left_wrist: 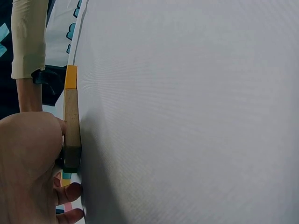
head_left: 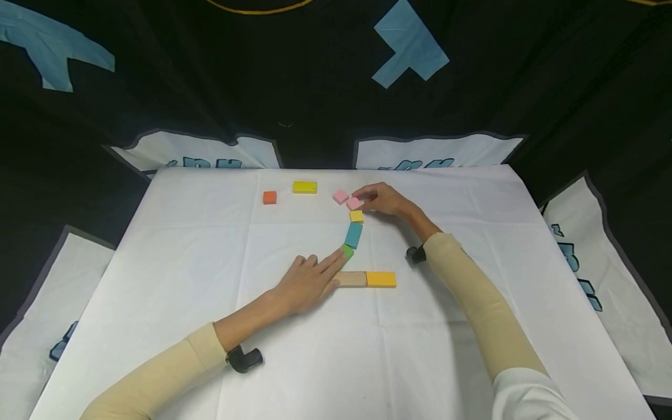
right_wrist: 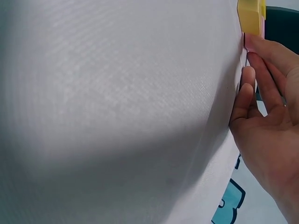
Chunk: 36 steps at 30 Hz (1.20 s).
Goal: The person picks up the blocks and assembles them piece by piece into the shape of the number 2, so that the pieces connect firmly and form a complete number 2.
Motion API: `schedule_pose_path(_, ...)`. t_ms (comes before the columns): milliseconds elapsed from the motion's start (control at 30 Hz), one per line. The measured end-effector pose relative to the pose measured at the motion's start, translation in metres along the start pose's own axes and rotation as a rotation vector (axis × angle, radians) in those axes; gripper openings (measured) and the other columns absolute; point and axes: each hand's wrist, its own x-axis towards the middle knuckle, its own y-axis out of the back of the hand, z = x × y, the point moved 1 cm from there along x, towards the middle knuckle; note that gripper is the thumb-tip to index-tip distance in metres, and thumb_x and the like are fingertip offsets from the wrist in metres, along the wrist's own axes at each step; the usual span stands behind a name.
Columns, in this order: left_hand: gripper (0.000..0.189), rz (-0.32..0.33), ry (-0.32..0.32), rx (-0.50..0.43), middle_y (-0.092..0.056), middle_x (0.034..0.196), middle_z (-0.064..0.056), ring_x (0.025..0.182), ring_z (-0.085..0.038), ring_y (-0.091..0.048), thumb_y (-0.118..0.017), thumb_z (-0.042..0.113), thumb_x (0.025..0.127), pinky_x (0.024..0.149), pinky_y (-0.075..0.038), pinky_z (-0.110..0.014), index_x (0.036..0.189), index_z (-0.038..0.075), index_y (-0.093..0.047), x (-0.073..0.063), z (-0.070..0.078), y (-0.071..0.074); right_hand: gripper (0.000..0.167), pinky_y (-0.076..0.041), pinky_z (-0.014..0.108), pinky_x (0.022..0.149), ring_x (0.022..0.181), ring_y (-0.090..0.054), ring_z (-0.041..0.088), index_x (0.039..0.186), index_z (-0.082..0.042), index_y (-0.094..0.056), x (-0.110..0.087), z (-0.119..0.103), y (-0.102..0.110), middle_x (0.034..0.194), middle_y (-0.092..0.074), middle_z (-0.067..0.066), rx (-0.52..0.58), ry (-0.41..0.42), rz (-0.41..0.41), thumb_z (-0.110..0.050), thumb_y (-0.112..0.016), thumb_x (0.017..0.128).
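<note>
Your counter (head_left: 294,373) is white-draped. Your right grip (head_left: 385,199) pinches a pink block (head_left: 354,203), set aslant beyond a yellow block (head_left: 356,217); your left grip (head_left: 307,283), straight-fingered, touches the green block (head_left: 347,252). Beyond it, the teal block (head_left: 354,235) points lengthwise away, leaning right.

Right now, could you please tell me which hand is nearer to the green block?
Left. The left hand is touching the green block with its fingertips, while the right hand is farther off, at a pink block beyond the teal block.
</note>
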Motion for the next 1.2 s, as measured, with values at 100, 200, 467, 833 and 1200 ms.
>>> schedule_pose_path(100, 0.060, -0.003, 0.002, 0.006, -0.018, 0.165, 0.001, 0.104, -0.025, -0.051, -0.032, 0.044, 0.108, 0.086, -0.039, -0.041, 0.161, 0.017, -0.019, 0.0004, 0.0002, 0.0002, 0.039, -0.044, 0.038, 0.098, 0.109, -0.049, 0.024, 0.131, -0.015, -0.068, -0.0001, 0.0000, 0.0014, 0.131, -0.060, 0.004, 0.007, -0.007, -0.011, -0.012, -0.073, 0.092)
schedule_pose_path(200, 0.060, -0.009, 0.005, 0.010, -0.017, 0.165, 0.001, 0.105, -0.025, -0.051, -0.031, 0.044, 0.108, 0.087, -0.039, -0.042, 0.161, 0.017, -0.018, 0.0008, 0.0004, 0.0002, 0.039, -0.043, 0.039, 0.101, 0.114, -0.050, 0.024, 0.131, -0.015, -0.067, 0.0002, 0.0009, 0.0027, 0.135, -0.059, 0.004, 0.019, -0.015, -0.024, -0.012, -0.072, 0.093)
schedule_pose_path(467, 0.061, -0.020, 0.007, 0.010, -0.017, 0.166, 0.001, 0.106, -0.026, -0.051, -0.030, 0.045, 0.108, 0.087, -0.039, -0.042, 0.161, 0.018, -0.018, 0.0012, 0.0004, -0.0003, 0.035, -0.038, 0.042, 0.108, 0.126, -0.050, 0.022, 0.130, -0.014, -0.068, 0.0001, 0.0014, 0.0011, 0.136, -0.060, 0.006, 0.018, -0.005, -0.024, -0.021, -0.068, 0.097)
schedule_pose_path(833, 0.061, -0.004, 0.006, 0.002, -0.019, 0.165, 0.000, 0.105, -0.027, -0.052, -0.033, 0.044, 0.108, 0.087, -0.040, -0.042, 0.161, 0.017, -0.019, 0.0004, 0.0003, 0.0005, 0.031, -0.039, 0.043, 0.106, 0.125, -0.049, 0.023, 0.127, -0.014, -0.070, 0.0018, -0.0021, -0.0032, 0.134, -0.062, 0.005, 0.009, -0.021, 0.016, -0.022, -0.068, 0.097)
schedule_pose_path(1200, 0.061, -0.002, 0.003, 0.003, -0.019, 0.165, 0.000, 0.104, -0.027, -0.052, -0.033, 0.044, 0.108, 0.086, -0.040, -0.042, 0.161, 0.017, -0.019, 0.0004, 0.0004, 0.0001, 0.032, -0.039, 0.043, 0.107, 0.125, -0.050, 0.023, 0.127, -0.013, -0.070, 0.0006, -0.0046, -0.0038, 0.134, -0.062, 0.006, 0.007, -0.018, 0.011, -0.022, -0.069, 0.096)
